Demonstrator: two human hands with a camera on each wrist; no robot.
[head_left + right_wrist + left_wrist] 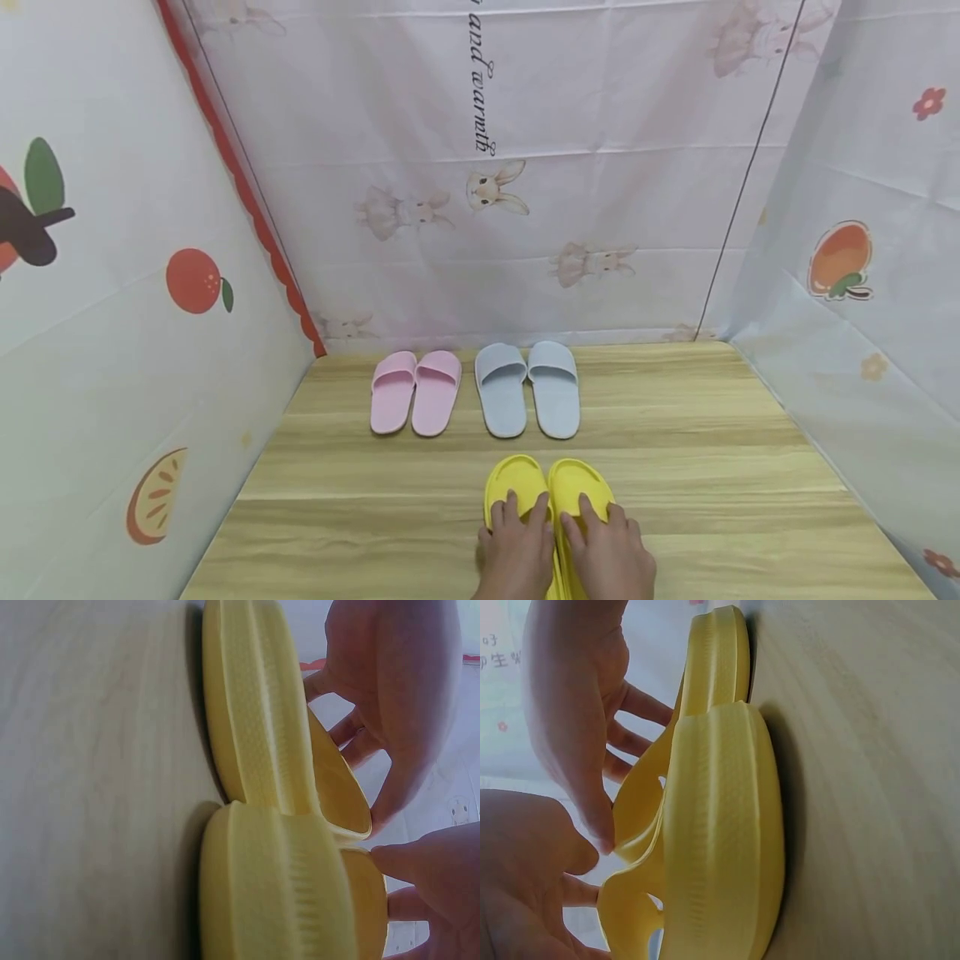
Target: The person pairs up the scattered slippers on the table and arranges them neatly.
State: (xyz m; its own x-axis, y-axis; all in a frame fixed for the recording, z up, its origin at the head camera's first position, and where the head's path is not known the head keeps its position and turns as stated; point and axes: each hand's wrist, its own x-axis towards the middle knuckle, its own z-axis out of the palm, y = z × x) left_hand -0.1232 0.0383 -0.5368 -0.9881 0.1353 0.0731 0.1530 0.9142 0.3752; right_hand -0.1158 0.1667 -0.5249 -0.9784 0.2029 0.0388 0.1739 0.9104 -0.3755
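Two yellow slippers lie side by side on the floor at the lower middle of the head view, toes toward the back wall. My left hand (517,554) grips the left yellow slipper (516,475) from above, fingers over its strap. On the right yellow slipper (576,477), my right hand (611,558) holds the strap the same way, thumb on the inner side. The left wrist view shows the thick yellow sole (724,825) at floor level, with fingers and thumb about the straps. Part of each slipper is hidden under the hands.
Behind stand a pair of pink slippers (435,404) and a pair of grey-blue slippers (502,404), side by side near the back wall (600,192). The wood-grain floor (337,517) is bounded by printed side walls, one at the left (97,350) and one at the right (885,375).
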